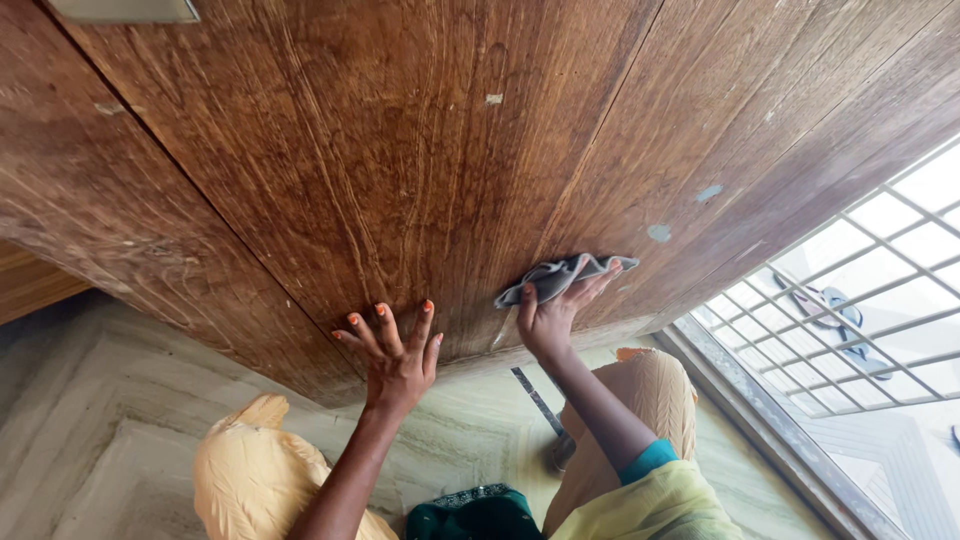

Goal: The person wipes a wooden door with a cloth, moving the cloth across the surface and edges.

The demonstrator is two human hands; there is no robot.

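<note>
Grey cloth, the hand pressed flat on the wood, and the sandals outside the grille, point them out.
grey cloth (560,277), head view, on its crumpled middle.
left hand (395,362), head view, on the back of the hand.
sandals (835,322), head view, on the strap area behind the grille.

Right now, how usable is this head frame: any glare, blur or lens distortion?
Head view: the grille at right is overexposed; the wooden door bows with wide-angle distortion; the left hand, right hand and grey cloth look sharp and evenly lit.
</note>
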